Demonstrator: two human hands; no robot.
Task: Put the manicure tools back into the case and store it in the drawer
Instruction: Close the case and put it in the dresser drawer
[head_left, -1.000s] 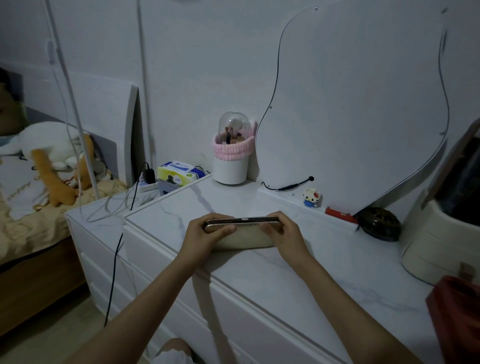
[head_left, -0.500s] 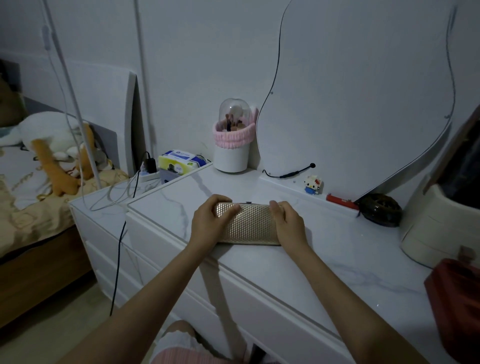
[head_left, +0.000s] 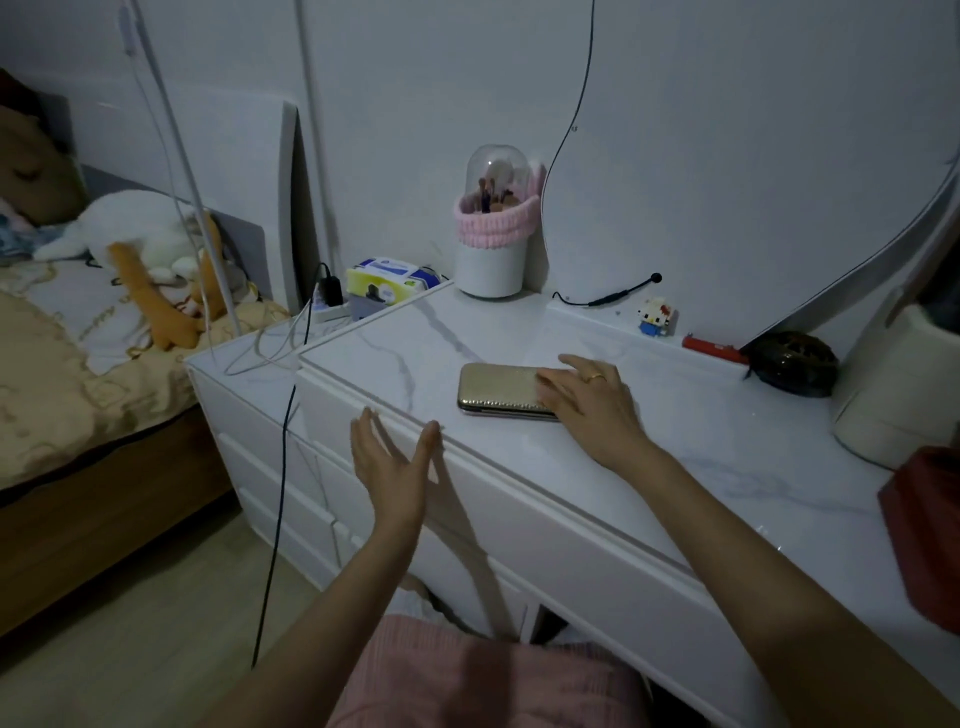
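Case (head_left: 501, 391) lies closed and flat on the dresser top (head_left: 675, 467), a short way in from the front edge. No tools are seen outside it. Right hand (head_left: 592, 402) rests flat on its right end, fingers straight and spread. Left hand (head_left: 392, 460) is off the top, held open in front of the top drawer (head_left: 519, 514), fingers straight, thumb apart, holding nothing. The drawer is closed.

Risks, as judged:
- The case is held by downward pressure only. The marble-look top appears smooth; a sideways push from the right hand could slide the case toward the front edge and off it.
- No handle shows on the drawer front. The left hand probably has to hook under the lip of the top; a slip there would jolt the dresser.
- If the drawer opens while the case lies near the edge, the case could drop past it to the floor instead of into it.
- The black cable (head_left: 280, 493) hangs down the drawer fronts to the left. It is apart from the left hand but could snag on a drawer pulled there.

Room: the top around the case is bare to left and front. The brush holder (head_left: 491, 244), toy figure (head_left: 655, 316) and red item (head_left: 711, 347) stand well back along the wall. The person's lap sits close below, which may limit how far the drawer can travel.
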